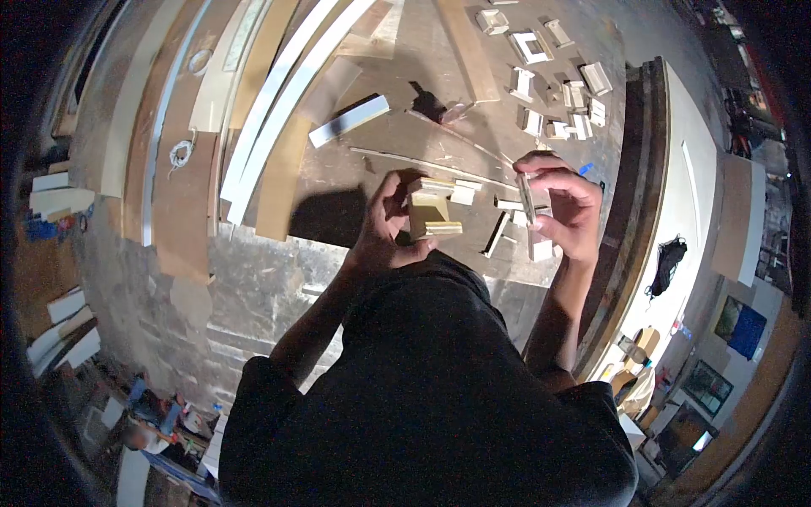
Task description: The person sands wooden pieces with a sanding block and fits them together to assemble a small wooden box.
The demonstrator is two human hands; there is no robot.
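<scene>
My left hand grips a small three-sided wooden box piece, its open side facing right. Off to the right, my right hand pinches a thin small wooden piece upright between thumb and fingers. The two pieces are apart. Below my hands on the worktable, small white-edged wooden pieces lie near the front edge. A thin wooden strip lies just beyond my left hand.
Several small assembled wooden frames are scattered at the back right. Long boards and white strips cover the left. A white block lies mid-table. At right runs a long white-topped surface holding a black item. Another person is at lower left.
</scene>
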